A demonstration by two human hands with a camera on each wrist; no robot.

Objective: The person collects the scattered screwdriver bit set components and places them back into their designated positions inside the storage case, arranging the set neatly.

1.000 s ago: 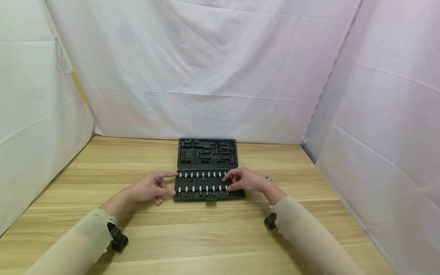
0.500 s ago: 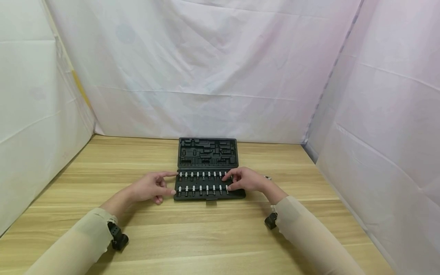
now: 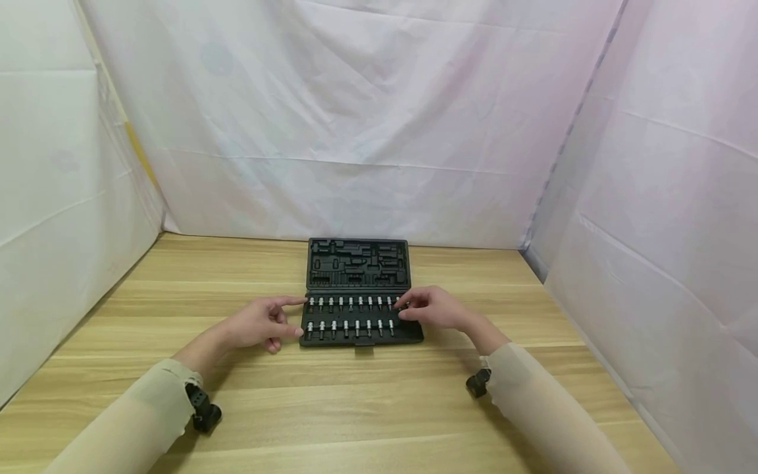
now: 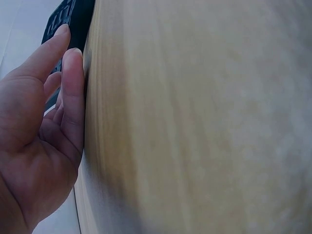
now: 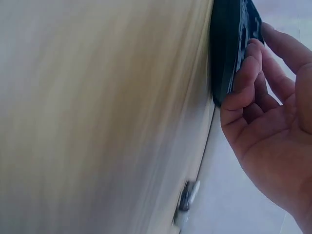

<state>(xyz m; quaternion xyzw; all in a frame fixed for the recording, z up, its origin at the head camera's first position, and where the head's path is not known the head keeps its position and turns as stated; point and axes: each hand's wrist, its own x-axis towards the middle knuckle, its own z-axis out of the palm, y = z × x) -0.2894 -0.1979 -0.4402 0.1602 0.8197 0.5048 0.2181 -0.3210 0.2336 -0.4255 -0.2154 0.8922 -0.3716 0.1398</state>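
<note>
A black socket case lies unfolded on the table, with two rows of silver bit sockets in its near half. My left hand is at the case's left side, index finger and thumb stretched toward its edge; the left wrist view shows them close to the case. Over the right end of the upper row is my right hand, fingers bent and fingertips close to the last sockets. In the right wrist view, I see no item between its thumb and fingers, which partly hide the case's corner.
The case's lid, with moulded hollows, lies back toward the white cloth. A small metal piece lies on the wooden table to the right of the case. White sheets also hang on both sides.
My right hand has shifted right and slightly away from me, its thumb leaving the lower row's end; finger and thumb tips are closer together. The left hand and case stay put.
</note>
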